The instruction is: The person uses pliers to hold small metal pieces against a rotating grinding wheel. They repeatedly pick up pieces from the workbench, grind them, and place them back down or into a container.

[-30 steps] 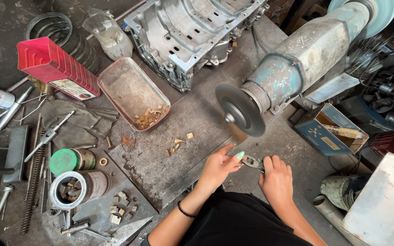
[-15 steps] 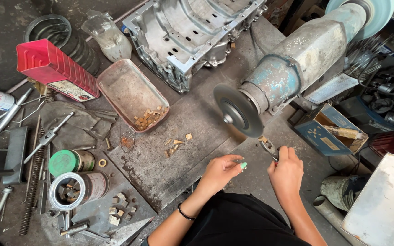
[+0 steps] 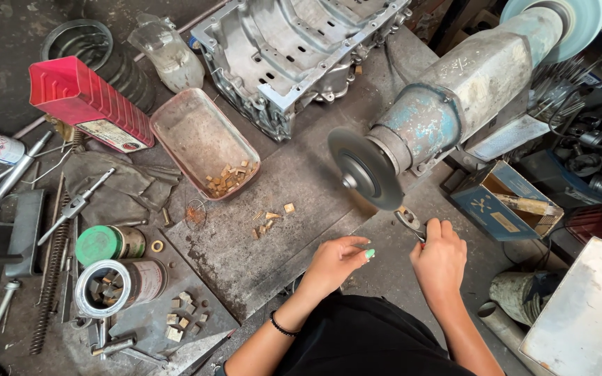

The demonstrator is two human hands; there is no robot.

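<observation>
My right hand (image 3: 440,261) is clenched around small metal pliers (image 3: 410,221), holding their tip just under the dark round grinding disc (image 3: 365,169) of the blue-grey bench grinder (image 3: 468,83), near the tabletop's (image 3: 301,188) right edge. My left hand (image 3: 334,263) rests loose and empty beside it. Small tan metal bits (image 3: 269,219) lie mid-tabletop, near a rusty rectangular tray (image 3: 200,136).

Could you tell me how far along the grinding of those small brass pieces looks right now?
In hand: the right hand holds pliers up to the grinding disc; the left hand rests empty beside it. Loose pieces lie on the bench, more in the pink tray. Which are finished cannot be told.
</observation>
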